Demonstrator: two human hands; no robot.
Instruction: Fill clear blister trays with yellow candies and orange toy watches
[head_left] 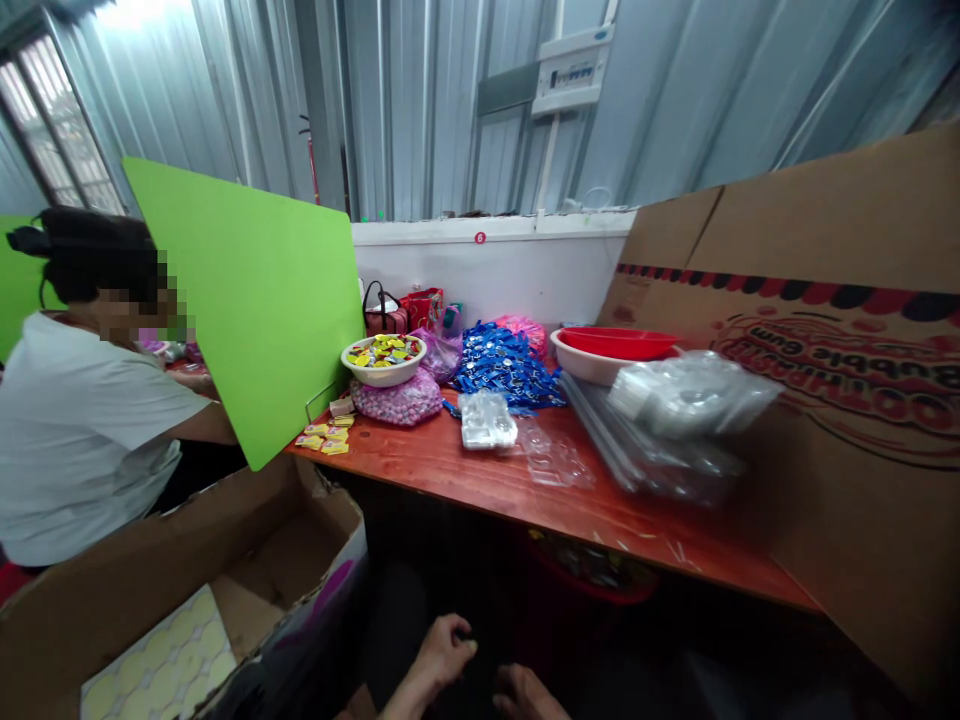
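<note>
We record left hand (442, 652) and right hand (528, 695) apart, below the varnished wooden table (615, 515); whether either grips anything, we cannot tell. Clear plastic trays (555, 455) lie on the table.

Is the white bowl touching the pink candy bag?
Touching: the head view shows the white bowl resting against the top of the pink candy bag.
</note>
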